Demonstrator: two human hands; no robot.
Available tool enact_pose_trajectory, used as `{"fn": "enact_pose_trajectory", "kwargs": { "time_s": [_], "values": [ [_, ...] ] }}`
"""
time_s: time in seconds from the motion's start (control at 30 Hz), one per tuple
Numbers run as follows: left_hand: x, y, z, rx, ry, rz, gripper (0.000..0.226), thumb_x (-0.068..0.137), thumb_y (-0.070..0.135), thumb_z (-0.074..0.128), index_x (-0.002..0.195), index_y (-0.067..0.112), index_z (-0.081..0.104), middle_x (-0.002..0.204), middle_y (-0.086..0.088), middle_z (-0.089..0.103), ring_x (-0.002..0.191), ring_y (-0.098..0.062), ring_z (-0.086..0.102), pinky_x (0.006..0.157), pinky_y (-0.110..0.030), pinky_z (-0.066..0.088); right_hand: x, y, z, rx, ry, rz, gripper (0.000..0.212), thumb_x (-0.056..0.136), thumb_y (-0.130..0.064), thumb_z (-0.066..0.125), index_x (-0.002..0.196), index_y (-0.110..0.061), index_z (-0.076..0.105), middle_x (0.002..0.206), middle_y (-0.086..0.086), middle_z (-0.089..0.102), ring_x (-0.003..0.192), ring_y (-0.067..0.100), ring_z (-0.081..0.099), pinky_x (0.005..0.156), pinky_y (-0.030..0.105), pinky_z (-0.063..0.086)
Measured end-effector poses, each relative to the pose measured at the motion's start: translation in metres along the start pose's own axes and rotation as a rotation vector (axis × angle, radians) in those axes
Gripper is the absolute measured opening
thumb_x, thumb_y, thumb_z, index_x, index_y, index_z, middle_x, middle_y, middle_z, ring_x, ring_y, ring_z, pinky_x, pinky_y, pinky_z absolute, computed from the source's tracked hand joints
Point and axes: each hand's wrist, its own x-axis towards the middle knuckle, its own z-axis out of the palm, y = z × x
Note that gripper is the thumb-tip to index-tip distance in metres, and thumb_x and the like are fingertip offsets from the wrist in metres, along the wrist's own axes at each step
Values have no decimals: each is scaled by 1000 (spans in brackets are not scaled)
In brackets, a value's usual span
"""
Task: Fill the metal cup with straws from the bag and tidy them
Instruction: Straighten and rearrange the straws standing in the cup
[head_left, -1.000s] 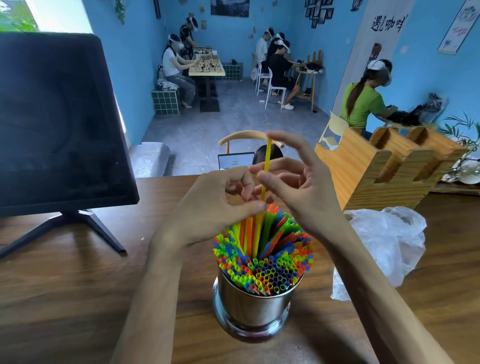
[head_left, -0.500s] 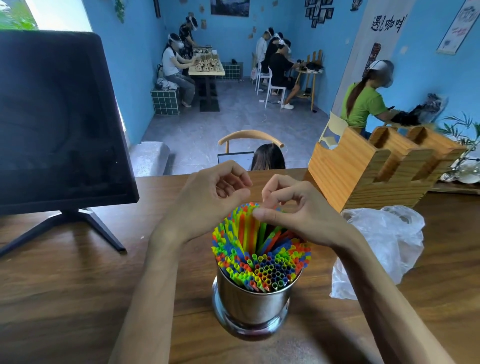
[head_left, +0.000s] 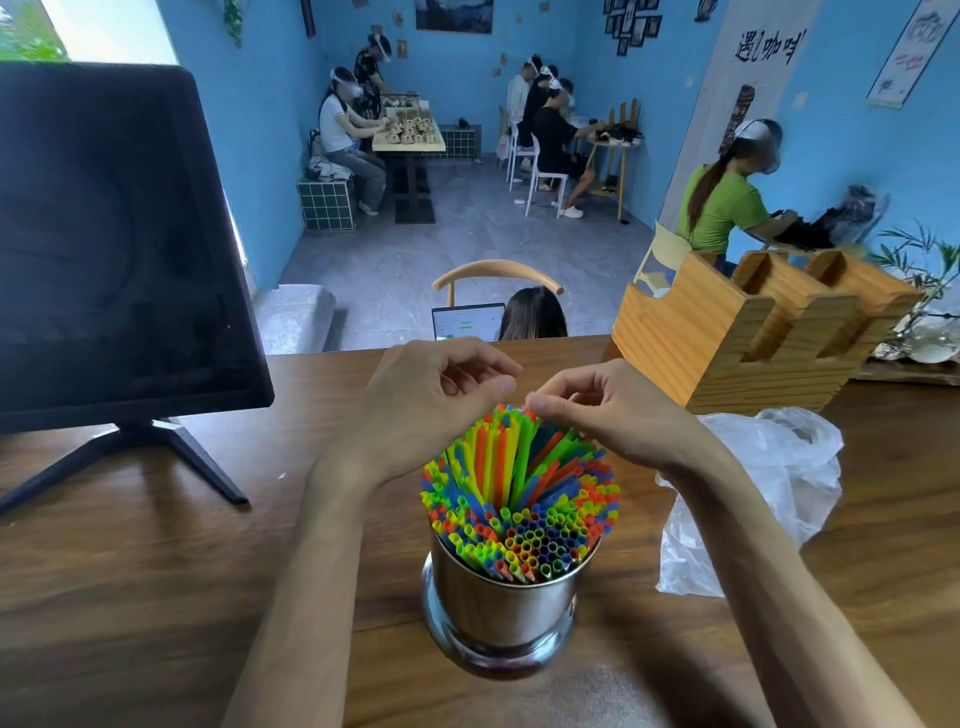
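A shiny metal cup (head_left: 501, 608) stands on the wooden table, packed with upright straws (head_left: 519, 499) in green, yellow, orange and blue. The straws at the back stick up higher than those at the front. My left hand (head_left: 431, 400) hovers just over the back left of the bundle, fingers curled, holding nothing. My right hand (head_left: 613, 415) is at the back right with curled fingers, and its thumb tip touches the tips of the tallest straws. I see no straw between its fingers. The crumpled clear plastic bag (head_left: 753, 493) lies to the right of the cup.
A black monitor (head_left: 114, 234) on a stand fills the left of the table. A wooden holder (head_left: 727, 343) sits at the back right behind the bag. Past the table's far edge a person sits at a laptop (head_left: 467, 319), with more people at tables further back.
A second ago my right hand held a yellow straw high above the bundle. It has gone down among the others, and both hands now sit low at the straw tips, slightly apart.
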Motion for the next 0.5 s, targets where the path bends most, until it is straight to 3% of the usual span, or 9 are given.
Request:
{"fn": "enact_pose_trajectory", "kwargs": {
  "time_s": [0.1, 0.23, 0.3, 0.4, 0.5],
  "values": [
    [0, 1, 0, 14, 5, 2, 9, 93, 38, 71, 100, 40, 77, 87, 14, 72, 87, -7, 65, 74, -13, 49, 1, -2, 1, -11, 28, 4, 31, 84, -51, 68, 89, -22, 79, 88, -4, 78, 85, 12, 74, 79, 31, 58],
    [0, 1, -1, 18, 3, 3, 10, 93, 37, 72, 100, 40, 77, 87, 15, 72, 86, -5, 65, 73, -11, 48, 2, -6, 2, -24, 70, -22, 28, 86, -46, 70, 87, -20, 80, 85, -3, 78, 83, 12, 74, 81, 36, 59],
    [1, 1, -1, 12, -11, 6, 10, 92, 38, 72, 101, 41, 77, 88, 15, 73, 88, -5, 66, 74, -13, 50, 3, -9, 0, -11, 96, -44, 28, 86, -45, 70, 87, -19, 80, 86, -4, 78, 83, 11, 72, 79, 32, 57],
    [3, 3, 0, 26, -36, 22, 13, 91, 45, 71, 103, 44, 76, 92, 18, 74, 90, -3, 67, 75, -18, 53, 3, -15, -3, 15, 125, -75, 16, 92, -36, 71, 88, -23, 80, 81, -7, 76, 74, 1, 65, 67, 16, 46],
    [6, 4, 1, 14, -28, 33, 15, 87, 52, 71, 101, 48, 75, 90, 21, 74, 87, -1, 67, 74, -16, 53, 4, -20, -7, 32, 132, -100, 13, 91, -34, 72, 87, -24, 80, 73, -10, 73, 67, -2, 59, 61, 11, 43]
  ]
}}
